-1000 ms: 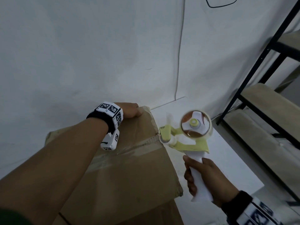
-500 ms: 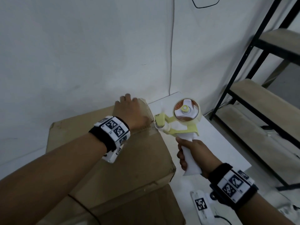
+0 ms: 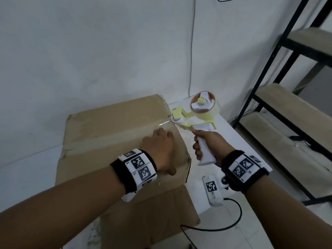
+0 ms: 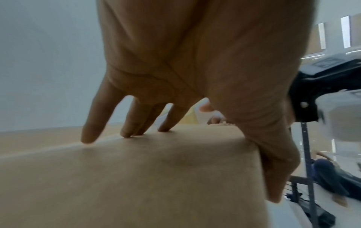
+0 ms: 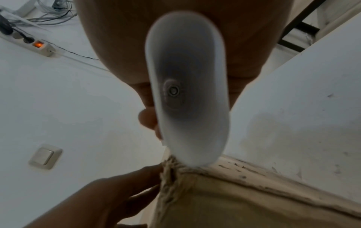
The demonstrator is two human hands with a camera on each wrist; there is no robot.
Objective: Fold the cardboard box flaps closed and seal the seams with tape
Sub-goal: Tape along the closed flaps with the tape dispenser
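Head: left hand flat on box; right hand grips tape dispenser.

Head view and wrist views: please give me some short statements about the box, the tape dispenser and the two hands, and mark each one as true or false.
1. The right hand grips the white handle of the tape dispenser. True.
2. The left hand lies on top of the cardboard box with its fingers spread. True.
3. The top flaps of the box stand open. False: they are folded flat, and a strip of tape runs along the middle seam.
4. The tape dispenser lies on the floor. False: it is held at the right edge of the box, by the end of the seam.
5. A black metal shelf stands on the right. True.
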